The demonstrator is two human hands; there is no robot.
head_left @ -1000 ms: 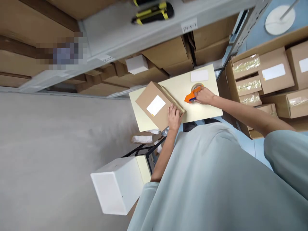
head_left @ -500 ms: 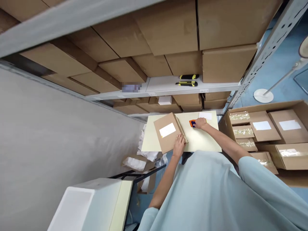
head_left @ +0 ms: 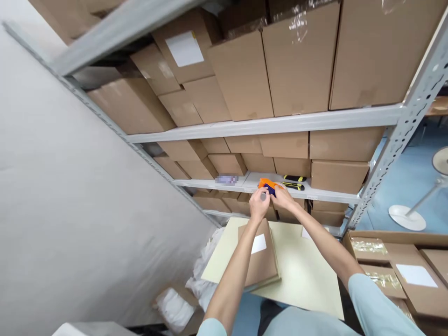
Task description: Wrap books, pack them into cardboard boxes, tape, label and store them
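My right hand (head_left: 283, 197) is wrapped round an orange and dark blue tape dispenser (head_left: 269, 185), raised in front of the shelf. Close against the dispenser's near side is my left hand (head_left: 259, 203), its fingers drawn together in a pinch; what lies between them is too small to make out. Below my forearms a closed cardboard box (head_left: 263, 265) with a white label (head_left: 258, 244) lies on the cream tabletop (head_left: 304, 270). My left forearm hides part of that box.
Two black and yellow utility knives (head_left: 293, 185) lie on the shelf (head_left: 329, 192) just behind the dispenser. Cardboard boxes (head_left: 301, 60) fill the racks. To the right stands a large open carton (head_left: 402, 238) of packed boxes; white wrapping material (head_left: 175, 308) lies low on the left.
My left hand has left the box and come up to the dispenser. My right hand has lifted the dispenser off the tabletop towards the shelf. The view has tilted upward.
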